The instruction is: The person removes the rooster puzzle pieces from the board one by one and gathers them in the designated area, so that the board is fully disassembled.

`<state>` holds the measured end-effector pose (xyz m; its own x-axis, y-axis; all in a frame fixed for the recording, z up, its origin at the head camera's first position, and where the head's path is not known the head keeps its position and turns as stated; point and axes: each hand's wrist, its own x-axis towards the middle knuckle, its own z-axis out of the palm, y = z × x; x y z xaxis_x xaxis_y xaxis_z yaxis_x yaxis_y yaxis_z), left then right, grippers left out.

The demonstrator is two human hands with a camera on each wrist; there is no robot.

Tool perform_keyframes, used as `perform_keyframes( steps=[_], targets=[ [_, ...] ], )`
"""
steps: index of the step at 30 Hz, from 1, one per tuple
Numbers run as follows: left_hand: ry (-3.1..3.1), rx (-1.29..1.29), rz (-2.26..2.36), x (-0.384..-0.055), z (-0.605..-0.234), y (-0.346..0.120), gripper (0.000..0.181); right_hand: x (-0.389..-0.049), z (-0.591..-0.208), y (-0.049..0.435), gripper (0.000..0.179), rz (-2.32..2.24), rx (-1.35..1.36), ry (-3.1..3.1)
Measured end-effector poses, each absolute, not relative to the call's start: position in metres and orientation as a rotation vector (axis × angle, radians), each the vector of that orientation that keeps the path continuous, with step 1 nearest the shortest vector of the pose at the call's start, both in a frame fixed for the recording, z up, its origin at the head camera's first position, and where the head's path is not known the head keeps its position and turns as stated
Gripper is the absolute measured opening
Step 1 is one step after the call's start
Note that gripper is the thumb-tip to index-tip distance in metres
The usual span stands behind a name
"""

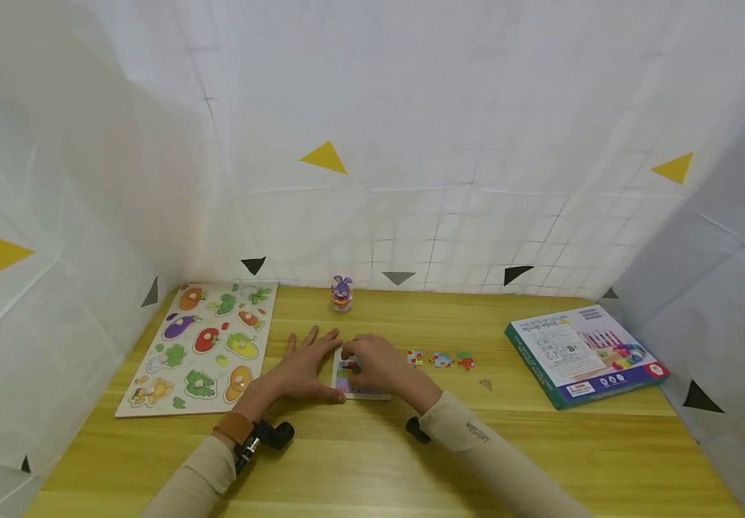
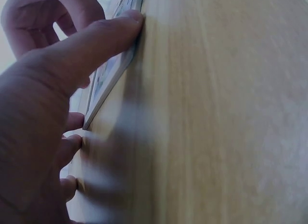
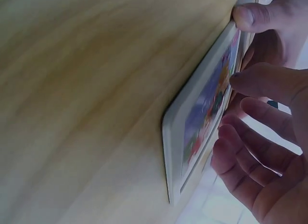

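Note:
A small picture puzzle in a pale frame (image 1: 366, 396) lies flat on the table under both hands. My left hand (image 1: 297, 370) is spread out at its left side; in the left wrist view the thumb (image 2: 118, 31) rests on the frame's near edge. Over the puzzle's picture (image 3: 208, 106), my right hand (image 1: 375, 365) is bent downward. The right wrist view has its thumb tip touching the picture and the other fingers loosely curved, with no piece visible between them. Three loose jigsaw pieces (image 1: 441, 359) lie in a row right of the puzzle.
On the left lies a large vegetable puzzle board (image 1: 217, 360). A purple rabbit figurine (image 1: 342, 293) stands behind the hands. At the right is a flat game box (image 1: 586, 352) with a paper sheet on top. White sheeting (image 1: 443, 144) encloses the table's back and sides.

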<state>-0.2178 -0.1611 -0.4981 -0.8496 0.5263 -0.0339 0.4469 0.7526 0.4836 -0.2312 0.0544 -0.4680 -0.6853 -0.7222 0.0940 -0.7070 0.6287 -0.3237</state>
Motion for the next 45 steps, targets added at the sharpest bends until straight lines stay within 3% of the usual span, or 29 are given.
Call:
perform_keyframes(
  steps=[13, 19, 23, 25, 35, 45],
  targets=[
    [2.767, 0.793, 0.729, -0.217, -0.495, -0.162, 0.1, -0.229, -0.47, 0.044, 0.018, -0.535, -1.202, 2.803],
    [2.768, 0.776, 0.705, -0.218, -0.497, -0.162, 0.103, -0.228, -0.471, 0.042, 0.026, -0.529, -1.19, 2.825],
    [2.772, 0.762, 0.707, -0.218, -0.497, -0.161, 0.105, -0.226, -0.471, 0.042, 0.047, -0.514, -1.183, 2.855],
    [2.771, 0.758, 0.717, -0.218, -0.497, -0.161, 0.106, -0.225, -0.471, 0.042, 0.049, -0.514, -1.189, 2.863],
    [2.771, 0.758, 0.712, -0.217, -0.495, -0.161, 0.098, -0.225, -0.473, 0.044, 0.032, -0.553, -1.21, 2.869],
    [2.773, 0.749, 0.685, -0.218, -0.498, -0.161, 0.105, -0.227, -0.473, 0.051, 0.039, -0.618, -1.213, 2.895]
  ],
)
